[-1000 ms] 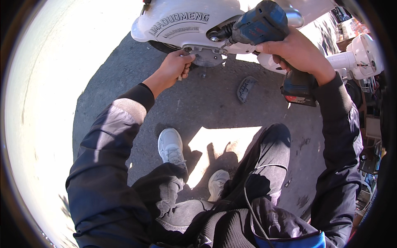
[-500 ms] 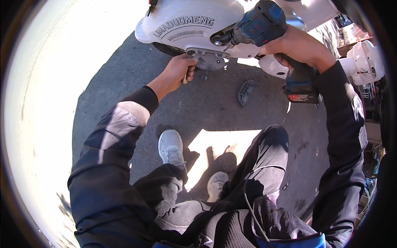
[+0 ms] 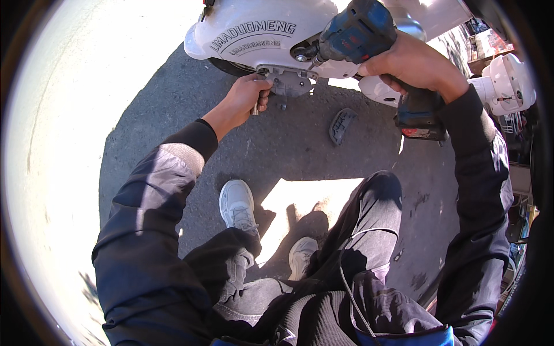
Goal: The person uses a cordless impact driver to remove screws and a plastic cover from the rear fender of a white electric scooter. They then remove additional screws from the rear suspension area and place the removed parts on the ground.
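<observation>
A blue cordless impact driver (image 3: 359, 33) is in my right hand (image 3: 420, 64), which is wrapped round its grip. Its nose and bit point down-left to the lower edge of a white scooter body panel (image 3: 248, 27). Under that panel sits a dark grey bracket (image 3: 291, 83) with small holes. My left hand (image 3: 245, 99) is closed at the bracket's left end, thumb and forefinger against its edge. Below the curled fingers a small shiny metal piece (image 3: 254, 109) sticks out; its kind is not clear.
A curved dark grey plastic part (image 3: 343, 126) lies on the asphalt (image 3: 277, 150) right of the bracket. Another white scooter part (image 3: 513, 86) stands at the far right, near shelves of goods. My shoes (image 3: 237, 202) are below. A thin cable (image 3: 346, 277) runs over my leg.
The view has shifted slightly, so the scooter sits a little higher and further left. Both hands keep their places at the bracket and on the driver.
</observation>
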{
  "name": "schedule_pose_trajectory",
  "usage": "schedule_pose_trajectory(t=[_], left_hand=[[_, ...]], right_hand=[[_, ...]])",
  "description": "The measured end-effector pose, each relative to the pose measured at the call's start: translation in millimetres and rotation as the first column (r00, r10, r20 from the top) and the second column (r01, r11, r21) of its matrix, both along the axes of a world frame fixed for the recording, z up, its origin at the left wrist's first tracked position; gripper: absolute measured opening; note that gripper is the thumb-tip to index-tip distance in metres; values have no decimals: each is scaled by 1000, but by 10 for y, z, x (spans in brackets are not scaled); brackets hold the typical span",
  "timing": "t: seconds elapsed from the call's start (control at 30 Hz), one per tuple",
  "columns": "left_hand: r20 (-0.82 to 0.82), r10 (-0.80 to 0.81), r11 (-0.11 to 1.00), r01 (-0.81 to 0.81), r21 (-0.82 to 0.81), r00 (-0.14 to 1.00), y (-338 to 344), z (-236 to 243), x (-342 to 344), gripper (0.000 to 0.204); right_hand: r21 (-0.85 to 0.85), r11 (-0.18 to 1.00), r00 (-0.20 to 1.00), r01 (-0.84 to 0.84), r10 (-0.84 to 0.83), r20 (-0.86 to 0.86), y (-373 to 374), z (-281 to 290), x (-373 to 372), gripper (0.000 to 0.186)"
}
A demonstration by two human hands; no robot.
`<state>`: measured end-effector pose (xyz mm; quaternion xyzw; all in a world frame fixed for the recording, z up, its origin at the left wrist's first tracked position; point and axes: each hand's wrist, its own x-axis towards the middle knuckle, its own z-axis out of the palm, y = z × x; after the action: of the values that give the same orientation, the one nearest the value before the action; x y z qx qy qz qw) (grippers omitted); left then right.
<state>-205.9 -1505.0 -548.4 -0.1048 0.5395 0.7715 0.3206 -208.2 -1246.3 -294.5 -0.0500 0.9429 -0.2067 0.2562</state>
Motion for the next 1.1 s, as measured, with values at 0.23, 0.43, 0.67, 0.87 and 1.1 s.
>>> schedule_pose_trajectory(t=[0.23, 0.43, 0.67, 0.87, 1.1], left_hand=[[-1, 7, 1000, -7, 8, 1000, 11, -6, 7, 15], [-17, 0, 1000, 0, 12, 1000, 5, -7, -4, 16], [6, 6, 1000, -6, 10, 1000, -24, -33, 79, 17], [93, -78, 996, 75, 40, 993, -117, -63, 257, 20], [8, -278, 947, 276, -162, 960, -141, -163, 293, 14]], right_hand=[[33, 999, 999, -28, 27, 21, -11, 11, -66, 26], [20, 1000, 999, 7, -7, 38, 50, 20, -90, 26], [-13, 1000, 998, 22, -21, 53, 73, -18, -117, 29], [-20, 998, 997, 51, -50, 63, 146, -47, -103, 25], [-14, 995, 989, 102, -100, 110, 106, -74, -139, 22]])
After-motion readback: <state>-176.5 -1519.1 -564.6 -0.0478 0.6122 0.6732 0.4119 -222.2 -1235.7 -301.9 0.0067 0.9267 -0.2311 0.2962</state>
